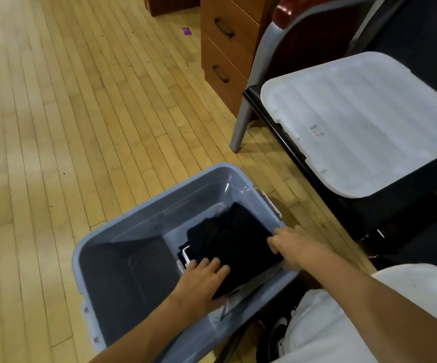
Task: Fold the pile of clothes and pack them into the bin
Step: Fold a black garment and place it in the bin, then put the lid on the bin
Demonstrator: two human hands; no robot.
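Note:
A grey-blue plastic bin (123,247) stands on the wooden floor below me. Inside it, against the right wall, lies a folded black garment (228,239) on top of other folded clothes with a white edge showing. My left hand (201,281) rests on the near left part of the black garment, fingers spread flat on top. My right hand (294,247) holds the garment's right edge by the bin's right rim, fingertips curled over the fabric.
The bin's white lid (364,121) lies on a dark chair seat at the right. A wooden drawer unit (228,48) stands behind. My leg in white shorts (343,323) and a shoe (275,339) are at the lower right. The bin's left half holds nothing.

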